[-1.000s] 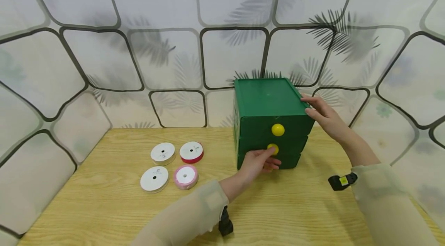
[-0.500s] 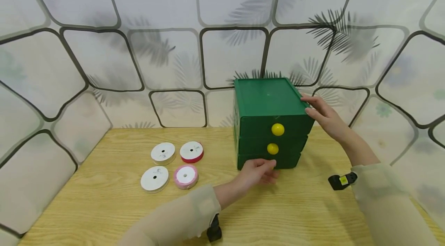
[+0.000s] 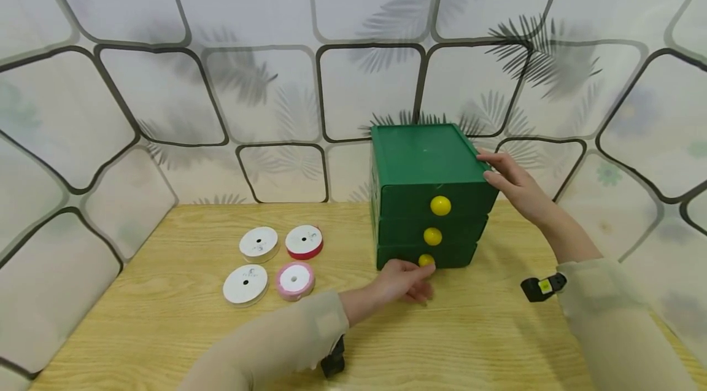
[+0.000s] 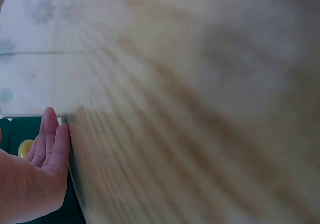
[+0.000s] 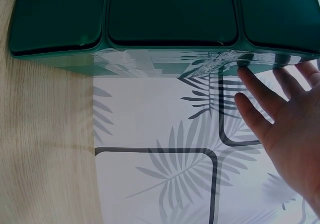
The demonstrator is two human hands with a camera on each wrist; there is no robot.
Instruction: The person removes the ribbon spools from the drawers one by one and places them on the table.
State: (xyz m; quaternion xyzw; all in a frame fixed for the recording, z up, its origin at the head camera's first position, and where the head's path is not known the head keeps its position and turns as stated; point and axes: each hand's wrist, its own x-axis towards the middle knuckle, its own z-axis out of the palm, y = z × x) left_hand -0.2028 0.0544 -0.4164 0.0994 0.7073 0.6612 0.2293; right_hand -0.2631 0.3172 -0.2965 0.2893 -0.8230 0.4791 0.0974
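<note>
A green three-drawer cabinet [image 3: 425, 161] stands on the wooden table [image 3: 475, 342], each drawer with a yellow knob. My left hand [image 3: 414, 277] reaches low at the front, its fingertips at the bottom knob [image 3: 426, 260]; no grip shows. In the left wrist view the left hand [image 4: 42, 169] has straight fingers beside that knob [image 4: 25, 147]. My right hand [image 3: 494, 170] rests with straight fingers against the cabinet's upper right edge. The right wrist view shows the right hand [image 5: 287, 126] touching the side of the cabinet [image 5: 170, 19]. All three drawers look closed.
Several ribbon spools lie left of the cabinet: two white [image 3: 258, 243] [image 3: 245, 285], one red [image 3: 304, 241], one pink [image 3: 295, 280]. Patterned white panels [image 3: 166, 90] wall in the table at the back and sides.
My left hand has dropped from the middle knob to the bottom knob, and the forearm has pulled back a little. The right hand and the cabinet have stayed put.
</note>
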